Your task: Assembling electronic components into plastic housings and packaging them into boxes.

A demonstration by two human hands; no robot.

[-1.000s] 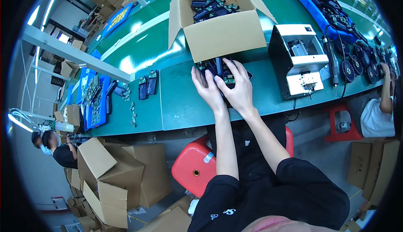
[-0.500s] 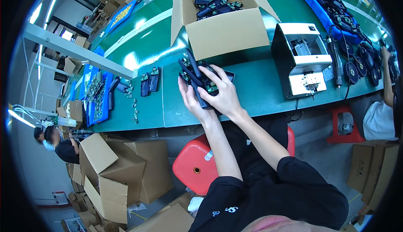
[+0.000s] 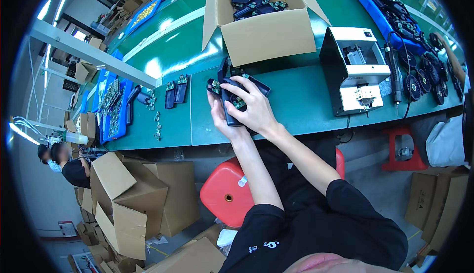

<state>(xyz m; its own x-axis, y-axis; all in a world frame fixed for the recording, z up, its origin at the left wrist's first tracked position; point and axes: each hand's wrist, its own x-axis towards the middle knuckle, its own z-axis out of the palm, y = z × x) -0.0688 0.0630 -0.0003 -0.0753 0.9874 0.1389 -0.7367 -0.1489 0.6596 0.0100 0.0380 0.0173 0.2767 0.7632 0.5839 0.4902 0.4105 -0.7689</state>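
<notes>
We see both hands raised together over the green surface (image 3: 306, 100), clamped on one bundle of black parts with small green circuit boards (image 3: 231, 93). The left hand (image 3: 223, 120) grips the bundle from below and behind, mostly hidden, while the right hand (image 3: 254, 110) wraps over the front, fingers (image 3: 236, 95) spread across the black pieces. The bundle sits just above the surface edge, at 6 o'clock from the open cardboard box (image 3: 266, 31), which holds more of the same black parts with boards. At 9 o'clock from the hands, two similar black parts (image 3: 176, 90) lie flat on the surface, with small loose bits (image 3: 158, 124) near them. Farther at 9 o'clock we see a blue tray (image 3: 112, 106) packed with green boards. At 3 o'clock from the hands stands a white-and-black boxy machine (image 3: 354, 68), with an electric screwdriver (image 3: 393, 70) just beside it. At 1 o'clock, a long blue tray (image 3: 380, 19) carries black parts, and round black fans (image 3: 419, 75) lie near it. Below the surface we see a red stool (image 3: 224, 196) and folded cardboard boxes (image 3: 131, 199) on the floor. Another person (image 3: 66, 167) sits at 8 o'clock, well apart.
</notes>
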